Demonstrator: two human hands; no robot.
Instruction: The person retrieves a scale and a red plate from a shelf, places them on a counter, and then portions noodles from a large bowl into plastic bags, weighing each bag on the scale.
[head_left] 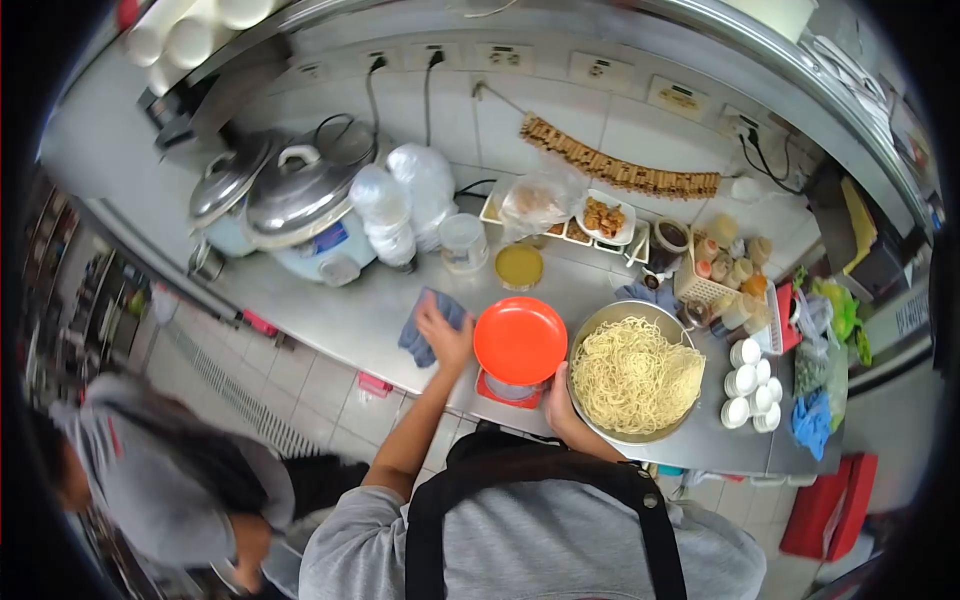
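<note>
Much of the digital scale with the red base (pixel 512 390) is hidden from me — the round orange-red plate (pixel 520 340) sits above it, so I see only its front part. The bottom of the wide metal bowl (pixel 590 325) to my right is covered by a heap of pale yellow noodles (pixel 635 375), and the clear plastic bag (pixel 540 205) near the wall is too hazy for me to read its contents. At the far left, a person in a grey shirt (pixel 170 480) is partly cut off by the dark rim of the view. My left hand (pixel 447 338) is open, fingers loosely spread over the folded grey-blue cloth (pixel 420 338) on the steel worktop (pixel 310 300), thumb towards the plate; whether they press on the cloth I cannot tell. My right hand (pixel 565 405) is wedged between the plate's lower right edge and the bowl's side, its fingers partly out of sight — I cannot tell whether they grip either one. Just beyond the plate stands a round tub of yellowish contents (pixel 519 266).
</note>
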